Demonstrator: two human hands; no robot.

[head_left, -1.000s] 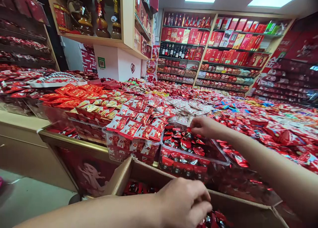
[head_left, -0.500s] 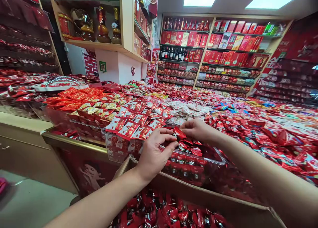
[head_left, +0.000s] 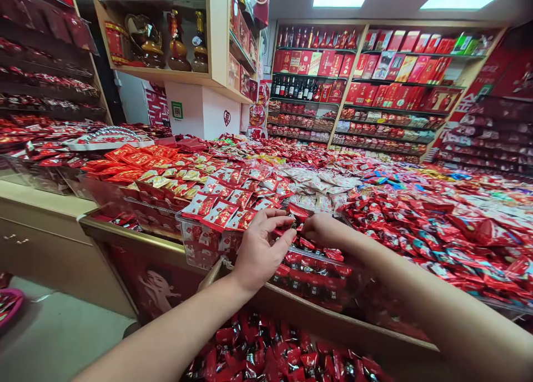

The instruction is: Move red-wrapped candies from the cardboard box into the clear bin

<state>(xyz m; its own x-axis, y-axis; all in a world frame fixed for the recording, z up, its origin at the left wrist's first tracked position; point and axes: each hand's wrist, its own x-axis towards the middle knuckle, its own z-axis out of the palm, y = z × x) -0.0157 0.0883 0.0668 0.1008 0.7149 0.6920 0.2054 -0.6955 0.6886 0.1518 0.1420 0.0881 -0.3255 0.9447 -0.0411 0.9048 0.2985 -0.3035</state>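
1. A pink basket (head_left: 16, 311) stands on the floor (head_left: 66, 332).
2. A beige surface (head_left: 37, 197) carries tubs heaped with packets; orange-red packets (head_left: 129, 162) lie nearby.
3. White-and-red packets (head_left: 220, 211) overfill a clear tub (head_left: 189, 243).
4. The left hand (head_left: 260, 249) has its grip spread, thumb and fingers apart, beside a red sweet (head_left: 298, 210).
5. Below that hand, a cardboard box (head_left: 353, 322) holds many loose dark-red sweets (head_left: 287, 360).
6. Just behind the box, similar sweets (head_left: 314, 287) fill a second tub (head_left: 306, 253).
7. The right hand (head_left: 327, 229) reaches down there, fingertips hidden; whether its grip pinches anything, I cannot tell.
8. Red packets (head_left: 441, 232) cover the right side.
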